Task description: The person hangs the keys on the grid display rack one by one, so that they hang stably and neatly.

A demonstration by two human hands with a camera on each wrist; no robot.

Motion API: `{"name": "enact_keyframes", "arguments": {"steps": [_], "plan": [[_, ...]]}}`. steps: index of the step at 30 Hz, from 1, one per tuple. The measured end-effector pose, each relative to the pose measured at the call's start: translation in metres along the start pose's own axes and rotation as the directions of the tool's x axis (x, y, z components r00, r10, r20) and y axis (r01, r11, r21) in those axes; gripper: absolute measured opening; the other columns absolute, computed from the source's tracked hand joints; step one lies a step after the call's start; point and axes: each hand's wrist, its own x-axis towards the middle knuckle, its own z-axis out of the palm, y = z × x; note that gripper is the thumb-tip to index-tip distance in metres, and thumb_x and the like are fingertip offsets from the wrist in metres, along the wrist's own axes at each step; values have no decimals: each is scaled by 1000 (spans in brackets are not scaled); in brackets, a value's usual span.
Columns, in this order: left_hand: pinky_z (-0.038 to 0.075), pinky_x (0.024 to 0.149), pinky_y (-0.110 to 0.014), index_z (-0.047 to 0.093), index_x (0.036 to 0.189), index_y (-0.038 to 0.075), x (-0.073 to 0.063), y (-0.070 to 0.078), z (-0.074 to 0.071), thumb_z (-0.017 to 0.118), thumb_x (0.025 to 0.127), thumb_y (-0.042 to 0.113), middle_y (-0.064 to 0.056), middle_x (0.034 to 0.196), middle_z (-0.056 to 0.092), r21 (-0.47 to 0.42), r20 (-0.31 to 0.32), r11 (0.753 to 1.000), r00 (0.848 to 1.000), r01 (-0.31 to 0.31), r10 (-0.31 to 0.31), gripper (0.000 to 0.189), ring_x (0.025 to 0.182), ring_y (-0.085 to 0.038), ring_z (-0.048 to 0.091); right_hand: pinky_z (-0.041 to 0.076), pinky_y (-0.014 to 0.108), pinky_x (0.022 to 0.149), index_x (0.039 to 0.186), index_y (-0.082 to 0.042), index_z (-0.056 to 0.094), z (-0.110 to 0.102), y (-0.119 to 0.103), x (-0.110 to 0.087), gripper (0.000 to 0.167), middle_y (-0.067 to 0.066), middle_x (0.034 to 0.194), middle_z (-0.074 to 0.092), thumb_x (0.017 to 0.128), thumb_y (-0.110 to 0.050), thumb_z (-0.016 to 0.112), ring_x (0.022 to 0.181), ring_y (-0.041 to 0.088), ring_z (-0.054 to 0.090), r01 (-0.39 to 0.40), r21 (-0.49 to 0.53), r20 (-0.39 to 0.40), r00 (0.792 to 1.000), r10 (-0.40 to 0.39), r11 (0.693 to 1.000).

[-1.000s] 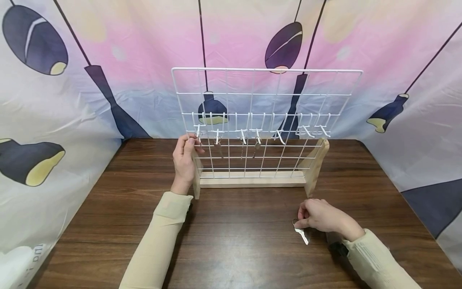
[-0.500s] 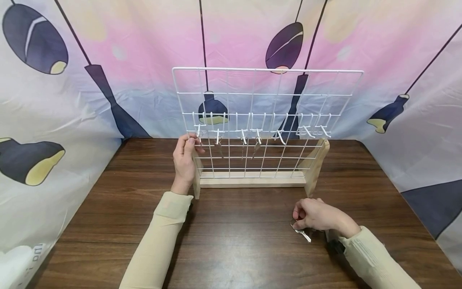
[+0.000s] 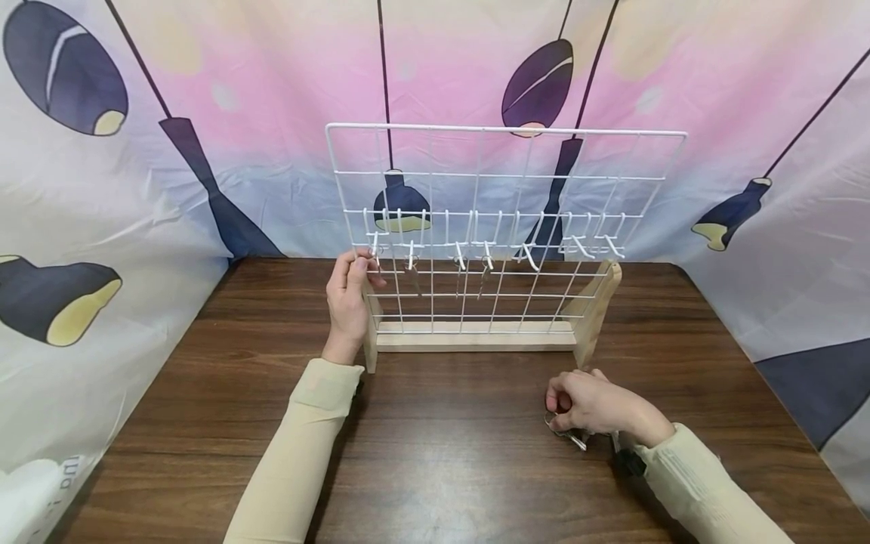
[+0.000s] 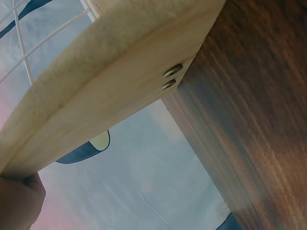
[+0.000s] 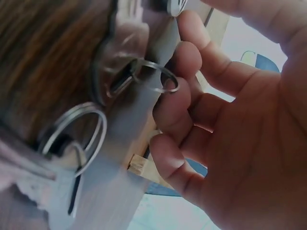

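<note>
My left hand (image 3: 348, 298) grips the top of the left wooden side piece (image 3: 370, 332) of a white wire grid rack (image 3: 506, 155). In the left wrist view, that side piece (image 4: 96, 86) fills much of the picture, with part of the hand (image 4: 19, 201) at its end. On the right, low over the table in front of the rack, my right hand (image 3: 598, 404) pinches a key (image 3: 578, 441) by its ring, with thumb and index finger. Two more keys with split rings lie beneath the palm in the right wrist view: one key (image 5: 55, 196) nearer, one (image 5: 127, 40) farther.
Several white hooks (image 3: 529, 257) line the grid. Keys hang from the left ones, such as this key (image 3: 414, 281); the three right hooks are bare. A wooden base bar (image 3: 476, 344) joins the side pieces on the brown table (image 3: 421, 453). Patterned cloth (image 3: 272, 151) surrounds it.
My right hand has shifted slightly left and away from me with the pinched key, which has turned to point more to the right. The left hand keeps its grip on the rack.
</note>
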Motion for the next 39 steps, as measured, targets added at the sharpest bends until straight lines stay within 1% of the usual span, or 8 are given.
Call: {"name": "enact_keyframes", "arguments": {"steps": [4, 14, 19, 23, 26, 31, 37, 39], "plan": [[54, 64, -34, 49, 106, -20, 0, 0, 1, 42, 103, 14, -4, 89, 58, 6, 1, 1000, 1000, 1, -1, 35, 69, -27, 57, 27, 36, 72, 78, -23, 56, 3, -4, -1, 25, -16, 63, 49, 79, -30, 80, 64, -1, 45, -3, -35, -35, 999, 2, 999], [54, 64, -32, 49, 105, -18, 1, 2, 2, 42, 103, 12, -11, 88, 57, -22, -10, 1000, 1000, 17, -17, 31, 70, -22, 58, 25, 40, 76, 78, -22, 57, 8, -12, 0, 20, -14, 66, 46, 76, -20, 77, 66, 3, 43, -31, -73, -72, 997, 26, 997], [54, 64, -31, 52, 104, -14, 1, 2, 2, 43, 103, 12, -8, 87, 58, -26, -12, 1000, 1000, 16, -17, 28, 68, -37, 54, 25, 39, 74, 79, -22, 55, 9, -12, 0, 21, -15, 65, 47, 75, -18, 76, 63, 0, 44, -26, -64, -81, 997, 20, 998], [55, 64, -31, 51, 105, -16, 0, 2, 1, 42, 103, 13, -27, 89, 53, -3, -9, 1000, 1000, 14, -14, 31, 69, -42, 53, 26, 37, 72, 81, -21, 54, 10, -12, 0, 24, -17, 63, 48, 77, -18, 78, 61, -3, 46, -1, -40, -81, 997, -2, 999], [54, 65, -31, 49, 106, -20, 0, 2, 1, 42, 103, 13, -28, 89, 52, 1, -2, 1000, 1000, 15, -15, 33, 70, -33, 56, 26, 37, 72, 83, -21, 56, 10, -12, 0, 22, -18, 62, 50, 79, -18, 78, 62, -4, 47, 20, -18, -68, 997, -21, 1000], [54, 65, -31, 48, 105, -21, 0, 3, 0, 42, 103, 11, -5, 89, 58, -2, 4, 1000, 1000, 12, -12, 33, 71, -20, 59, 25, 36, 72, 82, -22, 58, 10, -11, 0, 19, -19, 60, 50, 83, -19, 76, 60, -3, 47, 59, 9, -75, 996, -58, 998], [54, 65, -29, 48, 106, -21, 1, 2, 1, 42, 103, 12, -27, 90, 52, -12, -1, 1000, 1000, 13, -13, 33, 71, -22, 59, 26, 37, 76, 83, -24, 60, 9, -9, 1, 15, -19, 65, 57, 87, -15, 71, 63, -3, 51, 82, 92, -136, 988, -69, 992], [55, 65, -29, 47, 106, -21, 1, 2, 1, 42, 103, 12, -35, 91, 48, -14, 0, 1000, 1000, 11, -11, 34, 71, -21, 59, 33, 36, 80, 84, -24, 62, 7, -10, 1, 13, -18, 71, 61, 88, -15, 70, 66, -2, 55, 88, 141, -166, 984, -64, 986]]}}
